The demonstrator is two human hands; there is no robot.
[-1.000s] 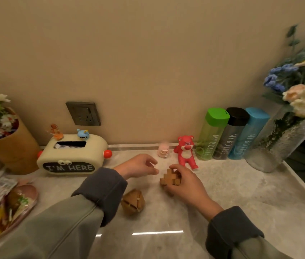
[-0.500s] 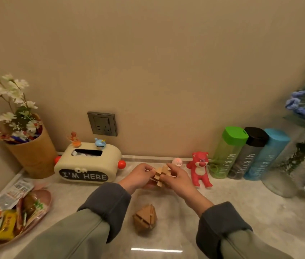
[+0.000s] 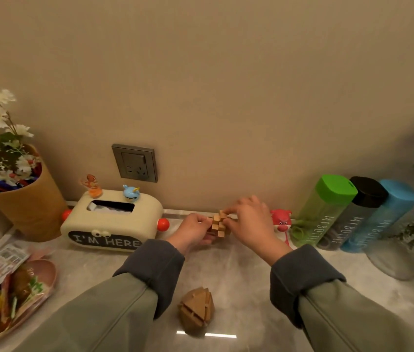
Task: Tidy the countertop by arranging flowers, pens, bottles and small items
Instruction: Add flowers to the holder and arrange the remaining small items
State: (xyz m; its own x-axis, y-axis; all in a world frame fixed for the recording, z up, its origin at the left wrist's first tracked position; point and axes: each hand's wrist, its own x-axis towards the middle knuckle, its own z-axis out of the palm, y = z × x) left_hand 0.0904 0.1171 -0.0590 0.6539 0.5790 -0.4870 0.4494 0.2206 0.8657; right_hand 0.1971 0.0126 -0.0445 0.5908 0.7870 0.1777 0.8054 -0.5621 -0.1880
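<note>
- Both hands, left hand [image 3: 192, 231] and right hand [image 3: 251, 224], pinch a wooden burr puzzle [image 3: 219, 223] above the marble countertop [image 3: 239, 270].
- A round wooden puzzle [image 3: 195, 309] lies nearer, between the sleeves.
- Three bottles [image 3: 350, 214] line the wall at right.

my left hand [image 3: 192, 232]: bare, no rings or watch visible | my right hand [image 3: 251, 224]: bare likewise | my left sleeve [image 3: 94, 311]: olive-green outer layer with a lengthwise seam, over a dark grey ribbed cuff, bunched | my right sleeve [image 3: 353, 316]: same olive green over a dark grey cuff
</note>
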